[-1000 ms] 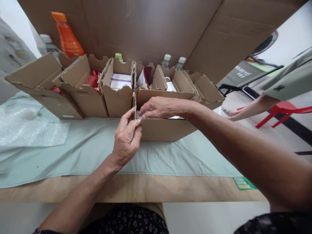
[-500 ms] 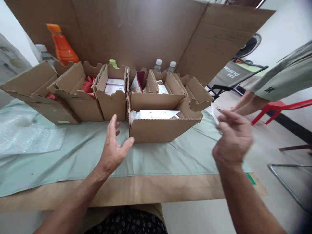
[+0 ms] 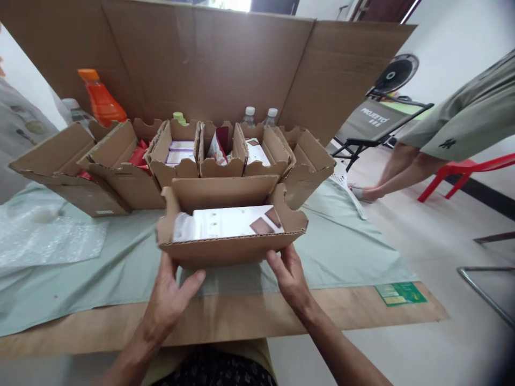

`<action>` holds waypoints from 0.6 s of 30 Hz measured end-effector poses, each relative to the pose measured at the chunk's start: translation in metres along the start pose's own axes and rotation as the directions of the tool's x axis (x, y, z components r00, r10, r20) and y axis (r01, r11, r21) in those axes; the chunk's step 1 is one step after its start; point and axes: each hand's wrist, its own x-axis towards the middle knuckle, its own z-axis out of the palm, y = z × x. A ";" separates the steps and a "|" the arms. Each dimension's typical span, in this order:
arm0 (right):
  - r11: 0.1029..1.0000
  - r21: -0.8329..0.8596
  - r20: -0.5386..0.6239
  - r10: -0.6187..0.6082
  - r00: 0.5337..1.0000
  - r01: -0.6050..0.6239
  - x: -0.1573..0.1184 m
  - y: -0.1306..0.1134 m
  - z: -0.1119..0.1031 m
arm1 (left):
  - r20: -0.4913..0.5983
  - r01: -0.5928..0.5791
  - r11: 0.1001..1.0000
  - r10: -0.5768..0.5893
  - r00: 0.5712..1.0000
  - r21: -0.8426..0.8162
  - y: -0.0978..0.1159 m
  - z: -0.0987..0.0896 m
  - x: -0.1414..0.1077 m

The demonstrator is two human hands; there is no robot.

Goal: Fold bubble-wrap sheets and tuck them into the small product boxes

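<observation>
A cardboard box (image 3: pixel 233 253) with an open top stands crosswise in front of me, turned long side towards me. Inside it lie a white carton with brown squares (image 3: pixel 229 221) and some clear plastic wrap (image 3: pixel 184 228). My left hand (image 3: pixel 171 295) grips the box's lower left corner, its thumb pointing along the front and its fingers partly hidden. At the lower right my right hand (image 3: pixel 288 273) holds the box too, thumb against the front face, other fingers partly hidden beneath or behind it.
Behind stands a row of cardboard bins (image 3: pixel 223 169) holding packets and cartons. An orange bottle (image 3: pixel 105 102) rises beside a tall cardboard panel (image 3: pixel 209 59). Bubble wrap (image 3: pixel 48 230) lies left on the green cloth (image 3: pixel 338 252). A person's legs (image 3: pixel 406 166) and a red chair (image 3: pixel 458 174) are right.
The box has come nearer and left, away from the row, and sits squarer to me. My right hand has swung in from the far right onto it; my left hand now grips it.
</observation>
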 end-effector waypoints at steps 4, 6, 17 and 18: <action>0.993 0.054 0.049 -0.106 0.993 0.103 0.025 -0.043 0.015 | -0.142 -0.127 0.992 0.128 0.982 0.014 0.028 -0.030 0.012; 0.981 0.036 -0.006 -0.192 0.981 0.192 0.049 -0.062 0.010 | -0.145 -0.263 0.964 0.264 0.954 0.025 0.052 -0.033 0.038; 0.968 -0.031 -0.252 -0.249 0.935 0.249 -0.002 -0.060 -0.012 | -0.082 -0.090 0.987 0.079 0.993 -0.134 0.081 -0.013 0.004; 0.972 0.001 -0.210 -0.231 0.950 0.236 -0.006 -0.054 -0.006 | -0.120 -0.054 0.987 0.036 0.992 -0.151 0.074 -0.017 -0.004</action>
